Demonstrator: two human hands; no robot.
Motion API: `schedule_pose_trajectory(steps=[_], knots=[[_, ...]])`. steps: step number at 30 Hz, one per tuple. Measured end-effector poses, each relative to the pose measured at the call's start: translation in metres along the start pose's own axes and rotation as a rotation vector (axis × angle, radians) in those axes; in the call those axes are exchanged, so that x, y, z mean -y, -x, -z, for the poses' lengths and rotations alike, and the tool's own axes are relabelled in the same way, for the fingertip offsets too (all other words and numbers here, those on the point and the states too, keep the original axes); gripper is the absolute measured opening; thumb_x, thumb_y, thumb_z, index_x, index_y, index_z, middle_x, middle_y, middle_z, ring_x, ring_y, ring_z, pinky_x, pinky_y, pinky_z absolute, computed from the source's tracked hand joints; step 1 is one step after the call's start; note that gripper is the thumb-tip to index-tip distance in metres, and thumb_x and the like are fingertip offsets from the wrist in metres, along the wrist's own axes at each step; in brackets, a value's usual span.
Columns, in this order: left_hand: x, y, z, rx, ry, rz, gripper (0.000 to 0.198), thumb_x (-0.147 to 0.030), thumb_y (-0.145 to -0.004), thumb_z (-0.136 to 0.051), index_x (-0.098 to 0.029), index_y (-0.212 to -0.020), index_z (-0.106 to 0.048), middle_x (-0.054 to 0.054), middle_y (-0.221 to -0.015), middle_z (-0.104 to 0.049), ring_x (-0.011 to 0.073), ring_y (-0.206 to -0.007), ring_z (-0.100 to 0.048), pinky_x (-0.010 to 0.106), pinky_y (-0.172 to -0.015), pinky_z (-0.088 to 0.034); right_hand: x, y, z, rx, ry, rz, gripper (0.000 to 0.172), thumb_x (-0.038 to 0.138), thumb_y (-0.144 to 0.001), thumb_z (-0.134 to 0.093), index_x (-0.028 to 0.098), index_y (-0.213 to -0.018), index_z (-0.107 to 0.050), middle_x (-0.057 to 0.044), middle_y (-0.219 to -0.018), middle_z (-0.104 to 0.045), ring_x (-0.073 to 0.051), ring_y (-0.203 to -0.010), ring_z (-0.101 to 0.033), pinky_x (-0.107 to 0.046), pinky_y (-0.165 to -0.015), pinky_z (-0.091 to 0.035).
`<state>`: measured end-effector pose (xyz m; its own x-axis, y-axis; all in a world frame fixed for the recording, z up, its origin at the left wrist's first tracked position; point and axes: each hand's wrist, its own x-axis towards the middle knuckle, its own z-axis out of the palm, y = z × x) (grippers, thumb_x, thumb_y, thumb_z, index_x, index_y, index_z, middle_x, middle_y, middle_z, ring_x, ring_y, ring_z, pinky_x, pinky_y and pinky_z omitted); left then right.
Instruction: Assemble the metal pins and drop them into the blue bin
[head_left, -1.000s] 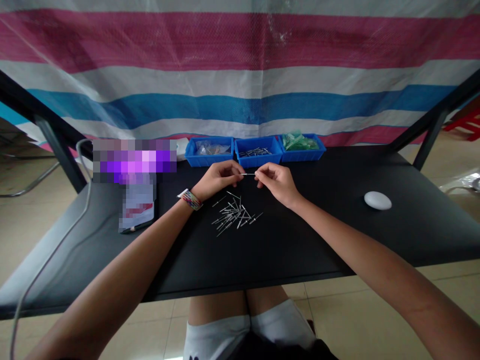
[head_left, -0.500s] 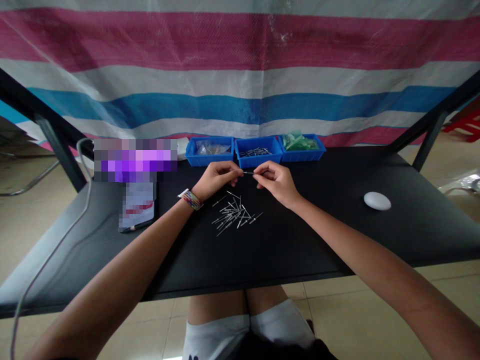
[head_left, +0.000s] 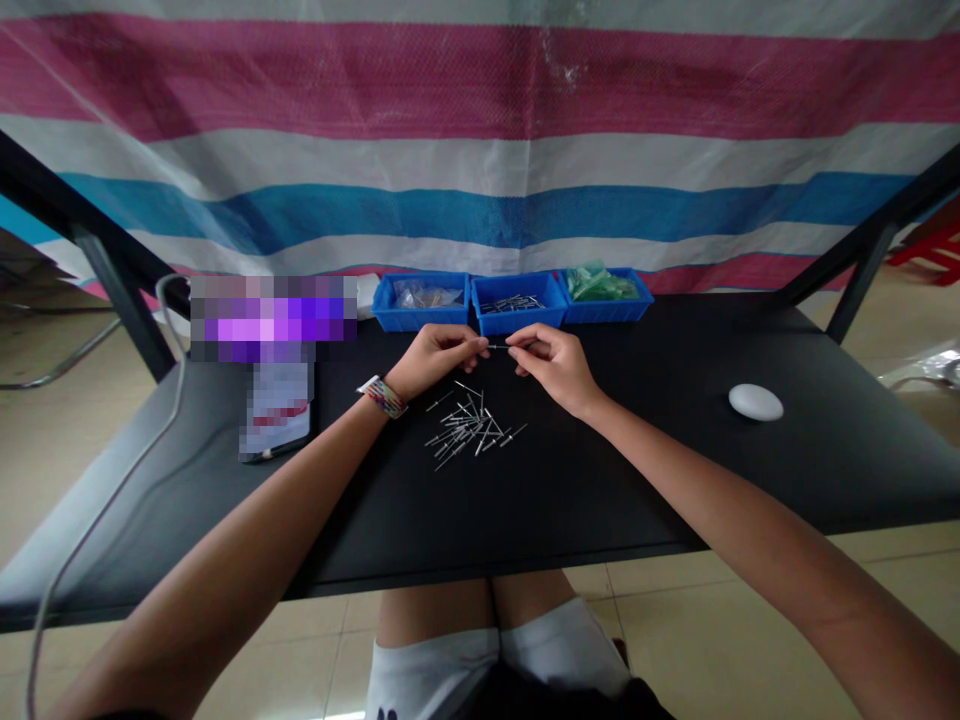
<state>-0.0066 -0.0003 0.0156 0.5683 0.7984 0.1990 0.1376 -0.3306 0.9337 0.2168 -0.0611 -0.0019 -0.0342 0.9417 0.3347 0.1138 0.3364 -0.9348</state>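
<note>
A thin metal blind rivet [head_left: 498,347] is held level between my two hands, just in front of the blue bins. My left hand [head_left: 436,357], with a woven bracelet [head_left: 386,397] at the wrist, pinches one end. The other end is pinched by my right hand [head_left: 553,365]; the fingertips hide both ends. Below my hands, a loose pile of blind rivets [head_left: 469,428] lies on the black table [head_left: 600,500]. More rivets [head_left: 517,303] rest in the middle blue bin [head_left: 519,322], right behind my hands.
The left blue bin [head_left: 420,320] holds a clear plastic bag [head_left: 427,296]; the right one [head_left: 609,312] holds green plastic packaging [head_left: 600,283]. At the left lies a phone [head_left: 279,410], partly blurred out, beside a cable [head_left: 178,390]. A white oval object [head_left: 756,402] sits at the right.
</note>
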Motion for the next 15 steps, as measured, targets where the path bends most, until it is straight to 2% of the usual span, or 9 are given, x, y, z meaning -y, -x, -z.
schedule_pose_trajectory(steps=[12, 15], knots=[[0.0024, -0.0017, 0.0008, 0.015, 0.025, 0.029, 0.042, -0.055, -0.091, -0.076, -0.014, -0.085, -0.079, 0.005, -0.073, -0.072, 0.0120, -0.062, -0.064, 0.022, -0.061, -0.052, -0.0008, 0.0001, -0.0018, 0.032, 0.022, -0.023, 0.024, 0.043, -0.087, -0.078, 0.020, -0.089, -0.071, -0.002, -0.080, -0.071, -0.016, -0.065, -0.069, -0.029, -0.060, -0.055], [0.0012, -0.0026, 0.0013, 0.012, 0.058, 0.062, 0.043, -0.056, -0.093, -0.073, -0.013, -0.084, -0.078, 0.004, -0.069, -0.070, 0.0131, -0.062, -0.064, 0.023, -0.061, -0.053, -0.0021, -0.0042, -0.0025, -0.027, 0.007, -0.039, 0.030, 0.049, -0.087, -0.077, 0.021, -0.089, -0.070, -0.001, -0.077, -0.068, -0.015, -0.061, -0.066, -0.029, -0.058, -0.055]])
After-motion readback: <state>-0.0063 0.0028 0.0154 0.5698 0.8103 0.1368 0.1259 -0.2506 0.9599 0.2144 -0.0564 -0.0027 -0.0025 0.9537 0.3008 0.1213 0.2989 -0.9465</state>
